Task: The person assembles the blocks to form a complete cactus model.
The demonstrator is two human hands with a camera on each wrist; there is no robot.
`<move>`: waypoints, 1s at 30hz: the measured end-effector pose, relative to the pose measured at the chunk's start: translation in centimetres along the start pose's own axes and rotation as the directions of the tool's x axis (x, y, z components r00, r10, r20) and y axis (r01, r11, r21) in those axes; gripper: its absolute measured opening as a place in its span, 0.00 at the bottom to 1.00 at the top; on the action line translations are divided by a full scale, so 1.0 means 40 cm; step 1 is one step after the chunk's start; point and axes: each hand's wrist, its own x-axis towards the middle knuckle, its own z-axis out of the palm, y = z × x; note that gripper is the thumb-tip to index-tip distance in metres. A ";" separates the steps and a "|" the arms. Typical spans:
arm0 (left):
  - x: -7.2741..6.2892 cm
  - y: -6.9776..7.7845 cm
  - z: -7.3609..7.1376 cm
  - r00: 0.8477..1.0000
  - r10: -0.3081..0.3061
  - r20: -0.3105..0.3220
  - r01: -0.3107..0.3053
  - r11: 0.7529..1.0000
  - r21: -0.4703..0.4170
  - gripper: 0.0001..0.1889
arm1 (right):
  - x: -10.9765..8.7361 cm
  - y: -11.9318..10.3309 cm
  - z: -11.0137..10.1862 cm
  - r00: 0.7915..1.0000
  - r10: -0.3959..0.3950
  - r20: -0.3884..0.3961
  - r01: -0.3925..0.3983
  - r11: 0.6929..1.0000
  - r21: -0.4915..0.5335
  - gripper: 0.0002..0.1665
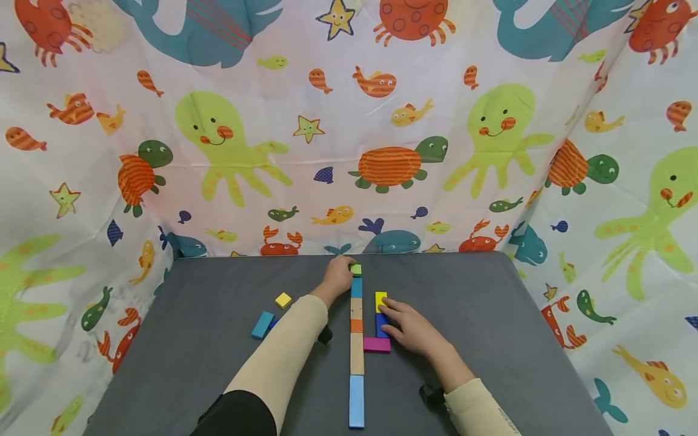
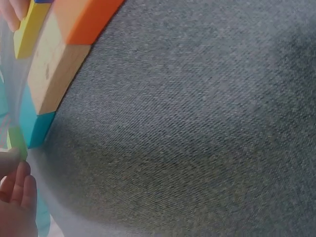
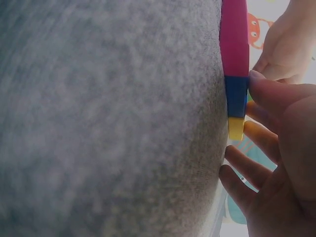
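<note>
At the far end of a straight row of blocks, my left hand pinches a small green block, seen between thumb and fingers in the left wrist view. Nearer me the row runs through a teal block, a wooden block, an orange block, a longer wooden block and a light blue block. My right hand spreads relaxed fingers beside a yellow block and a dark blue block, fingertips touching them. A magenta block lies crosswise against the row.
Left of my left forearm lie a loose yellow block, a blue block and a darker blue one partly hidden by the sleeve. The grey table ends at a curtain printed with sea animals.
</note>
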 end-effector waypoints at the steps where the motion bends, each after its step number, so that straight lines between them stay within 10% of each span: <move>1: -0.003 -0.001 0.000 1.000 0.000 0.004 0.000 1.000 0.000 0.20 | 0.000 -0.001 0.000 1.000 0.000 0.002 0.000 1.000 -0.003 0.34; 16: -0.010 -0.015 0.005 0.998 -0.029 0.058 0.030 1.000 -0.008 0.23 | 0.005 0.008 0.007 1.000 0.006 0.013 -0.006 1.000 -0.008 0.34; 30: -0.062 -0.054 -0.017 0.997 -0.002 -0.080 -0.011 0.986 -0.166 0.21 | 0.005 0.005 0.005 1.000 -0.006 0.014 0.006 1.000 0.004 0.34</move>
